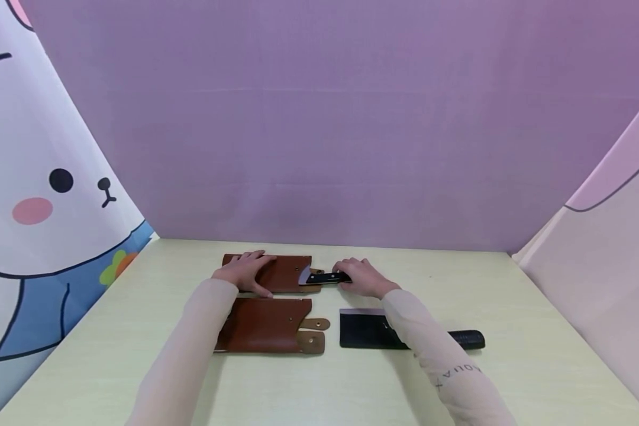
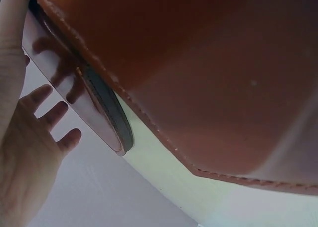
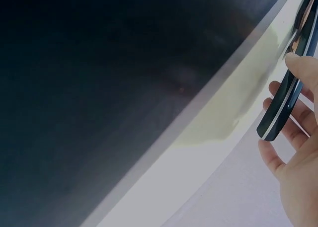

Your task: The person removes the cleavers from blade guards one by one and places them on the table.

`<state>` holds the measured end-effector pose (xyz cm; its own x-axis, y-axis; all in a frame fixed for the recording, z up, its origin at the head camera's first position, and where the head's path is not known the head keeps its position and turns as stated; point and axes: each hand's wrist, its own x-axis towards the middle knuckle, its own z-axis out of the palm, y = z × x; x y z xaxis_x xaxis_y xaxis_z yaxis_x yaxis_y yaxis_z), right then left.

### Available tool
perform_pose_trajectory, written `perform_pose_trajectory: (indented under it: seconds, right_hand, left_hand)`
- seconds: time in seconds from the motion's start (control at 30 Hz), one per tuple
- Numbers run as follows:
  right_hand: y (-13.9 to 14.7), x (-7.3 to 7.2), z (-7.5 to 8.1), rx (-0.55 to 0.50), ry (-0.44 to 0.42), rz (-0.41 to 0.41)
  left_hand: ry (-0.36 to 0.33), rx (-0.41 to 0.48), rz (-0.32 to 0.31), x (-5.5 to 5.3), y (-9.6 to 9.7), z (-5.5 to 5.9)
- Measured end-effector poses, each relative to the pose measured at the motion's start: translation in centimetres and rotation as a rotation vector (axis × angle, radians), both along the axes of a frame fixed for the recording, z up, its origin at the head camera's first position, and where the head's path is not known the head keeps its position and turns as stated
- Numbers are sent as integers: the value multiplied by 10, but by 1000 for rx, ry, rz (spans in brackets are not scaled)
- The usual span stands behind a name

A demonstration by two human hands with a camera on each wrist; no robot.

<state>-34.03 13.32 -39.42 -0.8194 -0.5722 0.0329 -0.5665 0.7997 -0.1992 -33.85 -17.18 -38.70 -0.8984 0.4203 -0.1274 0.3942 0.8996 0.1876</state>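
In the head view, my right hand (image 1: 364,278) holds the black riveted handle of a knife (image 1: 327,278). Most of its blade is inside the farther brown leather knife sheath (image 1: 282,272), with a bit of bare metal at the mouth. The right wrist view shows thumb and fingers around that handle (image 3: 283,103). My left hand (image 1: 247,272) lies spread over the sheath's left part, thumb toward the near edge. From the left wrist, this hand (image 2: 37,132) has its fingers extended along the sheath (image 2: 94,103), and their contact is hard to judge.
Nearer to me lies a second brown leather sheath (image 1: 266,325) with two snap straps (image 1: 311,342) at its right end. A cleaver with a dark blade (image 1: 364,331) and black handle (image 1: 467,339) lies to its right, partly under my right forearm. A purple backdrop (image 1: 330,148) stands behind the table (image 1: 373,390).
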Motion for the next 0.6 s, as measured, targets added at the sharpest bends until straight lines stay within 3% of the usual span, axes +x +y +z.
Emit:
perform_pose_trajectory:
  seconds: [0.27,0.6]
  right_hand:
    - [1,2,1,1,-22,-3]
    - [0,0,0,4,-6,7]
  left_hand:
    - [-19,4,-15,-7,4,-2]
    - [26,2,-35,-11,3,-4]
